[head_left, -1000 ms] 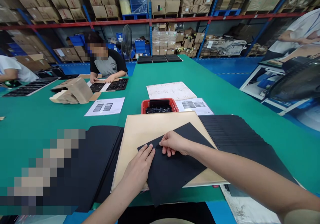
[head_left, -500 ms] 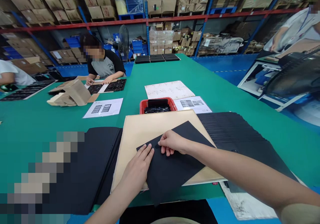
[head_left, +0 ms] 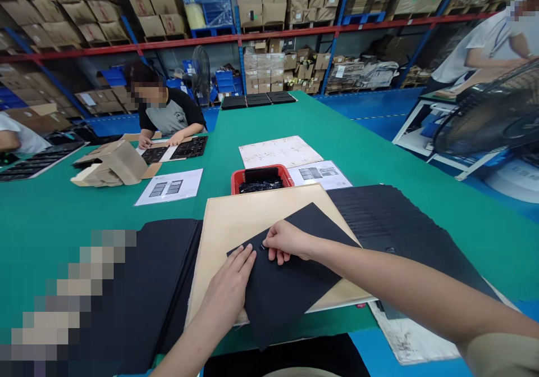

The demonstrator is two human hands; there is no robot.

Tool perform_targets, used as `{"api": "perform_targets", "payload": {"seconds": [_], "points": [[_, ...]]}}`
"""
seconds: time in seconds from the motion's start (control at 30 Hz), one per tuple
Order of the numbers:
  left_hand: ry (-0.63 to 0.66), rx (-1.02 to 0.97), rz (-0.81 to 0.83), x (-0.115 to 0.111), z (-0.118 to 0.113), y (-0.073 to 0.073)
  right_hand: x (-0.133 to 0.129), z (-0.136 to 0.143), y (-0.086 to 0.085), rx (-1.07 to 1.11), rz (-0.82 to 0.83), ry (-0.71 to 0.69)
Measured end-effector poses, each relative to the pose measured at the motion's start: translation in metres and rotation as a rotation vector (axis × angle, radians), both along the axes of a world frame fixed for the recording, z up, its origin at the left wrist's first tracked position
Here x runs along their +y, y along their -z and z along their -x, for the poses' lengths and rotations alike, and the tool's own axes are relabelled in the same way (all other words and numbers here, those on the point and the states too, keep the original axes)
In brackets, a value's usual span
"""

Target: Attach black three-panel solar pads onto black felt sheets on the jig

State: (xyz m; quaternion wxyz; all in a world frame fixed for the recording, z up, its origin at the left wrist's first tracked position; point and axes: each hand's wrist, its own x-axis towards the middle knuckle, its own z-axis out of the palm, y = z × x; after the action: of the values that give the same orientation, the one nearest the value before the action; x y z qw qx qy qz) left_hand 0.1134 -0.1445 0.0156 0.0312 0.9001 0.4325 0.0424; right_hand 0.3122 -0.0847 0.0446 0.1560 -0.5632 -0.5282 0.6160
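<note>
A flat black sheet (head_left: pixel 290 287) lies slantwise on a tan board (head_left: pixel 236 214), one corner hanging past the board's near edge. My left hand (head_left: pixel 229 281) rests on the sheet's left edge with its fingers stretched out flat. Just to the right, my right hand (head_left: pixel 284 242) is closed in a pinch at a small dark shiny piece (head_left: pixel 263 247) on the sheet's surface. Its exact shape is too small to make out, and the fingertips partly cover it. Behind the board, a red basket (head_left: pixel 233 183) holds many small black pieces.
Black sheets are stacked at left (head_left: pixel 155 264) and fanned out at right (head_left: pixel 391 225). Printed papers (head_left: pixel 170 186) and a stained white board (head_left: pixel 280 151) lie on the green table (head_left: pixel 337 135). A co-worker (head_left: pixel 168 110) sits across at left; a large fan (head_left: pixel 488 118) stands at right.
The view has shifted slightly. A glint of the small dark piece now shows at my right fingertips; both hands keep nearly the same place on the sheet.
</note>
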Motion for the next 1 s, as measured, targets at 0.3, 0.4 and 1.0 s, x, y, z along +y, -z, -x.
{"api": "perform_targets", "payload": {"seconds": [0.3, 0.4, 1.0], "points": [[-0.023, 0.110, -0.093, 0.003, -0.010, -0.003, -0.002, 0.001, 0.000, -0.004, -0.015, -0.004], [-0.019, 0.110, -0.107, 0.003, -0.009, 0.001, -0.002, 0.001, 0.001, 0.002, -0.019, 0.001], [0.001, 0.186, -0.082, 0.010, -0.012, -0.013, -0.005, -0.033, 0.003, 0.038, -0.112, 0.173]]}}
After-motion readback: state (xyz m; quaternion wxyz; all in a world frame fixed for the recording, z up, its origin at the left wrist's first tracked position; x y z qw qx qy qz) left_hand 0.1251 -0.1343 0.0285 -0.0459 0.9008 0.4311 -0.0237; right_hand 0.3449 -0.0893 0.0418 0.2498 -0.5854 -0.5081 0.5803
